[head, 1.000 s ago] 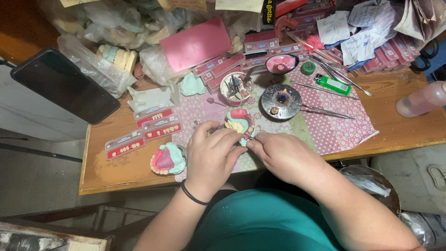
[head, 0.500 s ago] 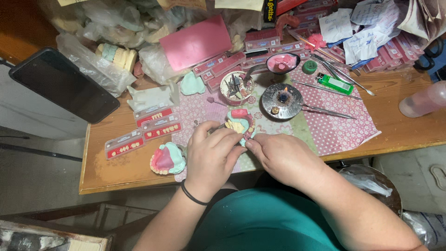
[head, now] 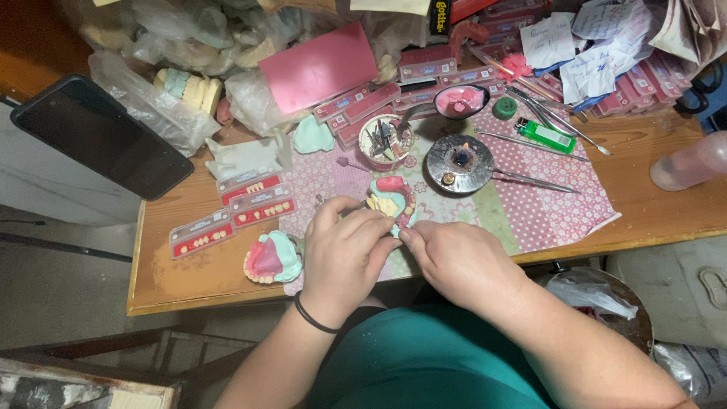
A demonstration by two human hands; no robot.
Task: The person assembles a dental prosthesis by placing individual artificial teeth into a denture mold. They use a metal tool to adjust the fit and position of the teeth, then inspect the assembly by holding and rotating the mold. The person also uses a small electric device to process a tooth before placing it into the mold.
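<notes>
A pale green dental cast with pink wax and a row of teeth (head: 392, 199) lies on the patterned cloth (head: 545, 204) near the table's front edge. My left hand (head: 344, 254) grips its near left side, fingers curled over it. My right hand (head: 454, 261) pinches the cast's near right edge with thumb and forefinger. A thin tool tip pokes out by my left thumb; what holds it is hidden. A second green and pink cast (head: 273, 257) sits left of my left hand.
Red strips of artificial teeth (head: 227, 216), a small burner dish (head: 458, 163), a cup of tools (head: 386, 142), a pink bowl (head: 462, 102), a green lighter (head: 545, 136), tweezers, a black phone (head: 102, 136), plastic bags and paper clutter crowd the wooden table (head: 189, 273).
Both hands stay on the cast with only slight finger shifts. The view has drifted a little.
</notes>
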